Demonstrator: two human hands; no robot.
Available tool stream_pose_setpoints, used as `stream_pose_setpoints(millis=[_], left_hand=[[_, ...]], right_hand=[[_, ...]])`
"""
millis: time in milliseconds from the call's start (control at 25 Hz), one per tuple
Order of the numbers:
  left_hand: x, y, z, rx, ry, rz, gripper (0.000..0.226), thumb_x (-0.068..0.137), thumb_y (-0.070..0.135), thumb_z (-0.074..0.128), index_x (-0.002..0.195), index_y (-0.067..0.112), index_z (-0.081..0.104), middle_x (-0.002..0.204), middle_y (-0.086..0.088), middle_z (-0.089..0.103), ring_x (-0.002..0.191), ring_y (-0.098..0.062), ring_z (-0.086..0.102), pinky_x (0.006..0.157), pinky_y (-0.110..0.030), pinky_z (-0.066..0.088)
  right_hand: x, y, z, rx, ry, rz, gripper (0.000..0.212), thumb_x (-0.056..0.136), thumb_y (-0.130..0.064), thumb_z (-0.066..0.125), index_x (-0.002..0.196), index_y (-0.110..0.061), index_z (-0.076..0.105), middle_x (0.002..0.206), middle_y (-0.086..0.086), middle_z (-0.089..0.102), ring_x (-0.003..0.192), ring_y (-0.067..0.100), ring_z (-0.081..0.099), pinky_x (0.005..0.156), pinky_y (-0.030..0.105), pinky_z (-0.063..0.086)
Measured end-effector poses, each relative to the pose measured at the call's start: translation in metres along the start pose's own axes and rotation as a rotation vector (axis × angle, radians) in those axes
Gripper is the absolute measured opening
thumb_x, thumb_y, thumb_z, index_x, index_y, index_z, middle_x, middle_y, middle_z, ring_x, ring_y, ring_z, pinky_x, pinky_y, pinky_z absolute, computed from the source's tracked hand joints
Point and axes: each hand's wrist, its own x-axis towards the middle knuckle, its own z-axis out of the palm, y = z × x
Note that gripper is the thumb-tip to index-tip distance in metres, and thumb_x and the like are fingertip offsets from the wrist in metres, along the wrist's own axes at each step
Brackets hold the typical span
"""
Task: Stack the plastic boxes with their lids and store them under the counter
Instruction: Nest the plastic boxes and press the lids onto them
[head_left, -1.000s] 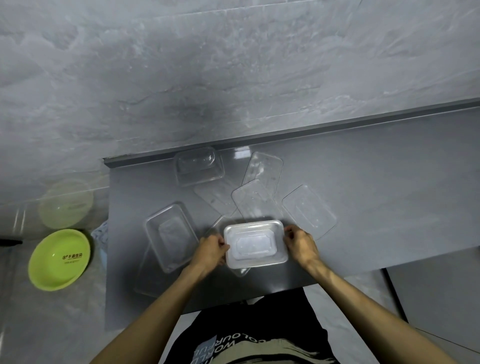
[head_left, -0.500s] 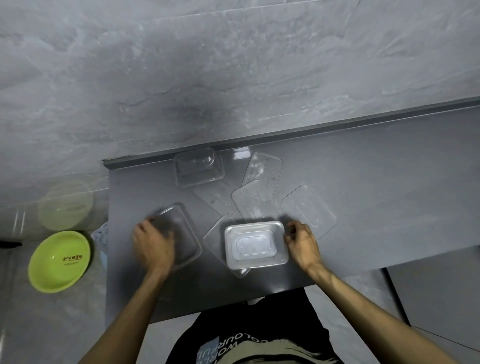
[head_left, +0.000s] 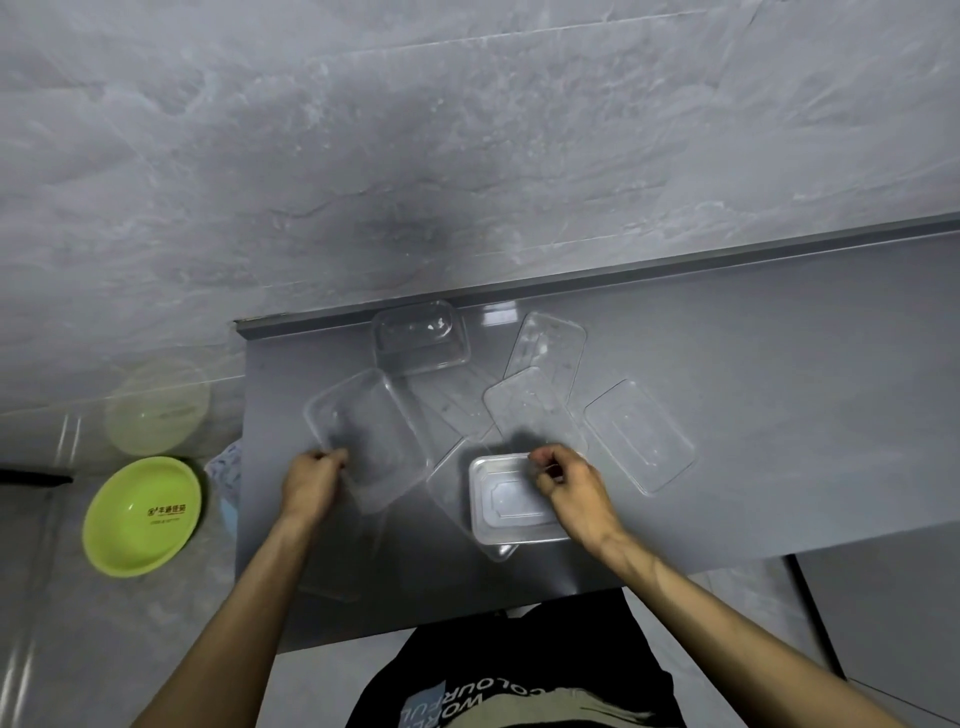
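Your left hand (head_left: 310, 480) is clamped on the near corner of a clear box (head_left: 363, 436), which sits left of the lidded box (head_left: 511, 501) on the counter (head_left: 779, 415). Your right hand (head_left: 569, 486) is curled over the lidded box's far right corner; can't tell if it's gripping. Loose lids (head_left: 639, 434) lie behind and right of it.

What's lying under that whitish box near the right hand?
A clear flat lid sticks out from under the whitish box; its covered part is hidden.
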Motion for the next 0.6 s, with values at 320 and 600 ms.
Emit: stream_pose_setpoints(millis=[320,600], left_hand=[[-0.067,0.067,0.04,-0.31,-0.503,0.081,0.017,0.085,0.011,0.058,0.1,0.004,0.064,0.083,-0.01,0.073,0.07,-0.018,0.068,0.067,-0.032,0.057],[-0.068,0.057,0.054,-0.425,-0.791,-0.029,0.068,0.071,0.015,0.072,0.133,0.0,0.048,0.127,-0.018,0.064,0.107,-0.037,0.062,0.095,-0.05,0.049]], right_hand=[[-0.002,-0.039,0.011,0.243,-0.148,0.011,0.029,0.095,-0.037,0.053,0.119,-0.025,0.063,0.109,0.0,0.07,0.099,0.019,0.066,0.091,0.033,0.052],[-0.009,-0.031,-0.004,0.438,-0.183,0.135,0.021,0.102,-0.017,0.038,0.101,-0.014,0.059,0.067,0.012,0.071,0.051,0.022,0.067,0.051,0.028,0.055]])
